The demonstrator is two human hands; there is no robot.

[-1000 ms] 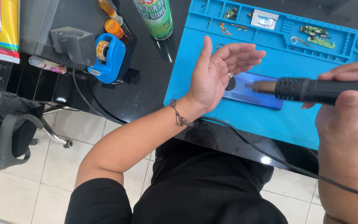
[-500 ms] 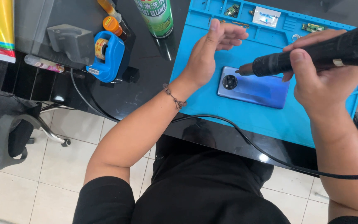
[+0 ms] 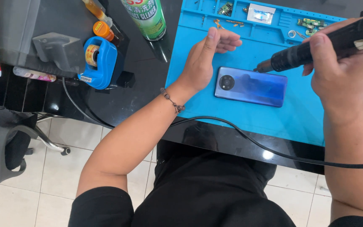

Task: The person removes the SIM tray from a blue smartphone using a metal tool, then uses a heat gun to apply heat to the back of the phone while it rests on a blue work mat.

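A blue smartphone (image 3: 251, 85) lies back-up on the blue silicone work mat (image 3: 303, 117), its round camera at the left end. My left hand (image 3: 204, 59) rests on its edge on the mat just left of the phone, fingers loosely curled, holding nothing. My right hand (image 3: 343, 67) grips a black corded power tool (image 3: 316, 46) whose tip hovers above the phone's top edge. A thin bracelet circles my left wrist.
The mat's top compartments (image 3: 274, 17) hold small parts and screws. On the black desk (image 3: 131, 96) to the left stand a green spray can (image 3: 146, 17), a blue holder (image 3: 101, 63), small bottles and a grey block. The tool's black cord (image 3: 248, 136) crosses the desk's front edge.
My left hand has lifted off the phone and shifted left, uncovering it. My right hand has tilted the tool and brought its tip toward the phone's top edge.
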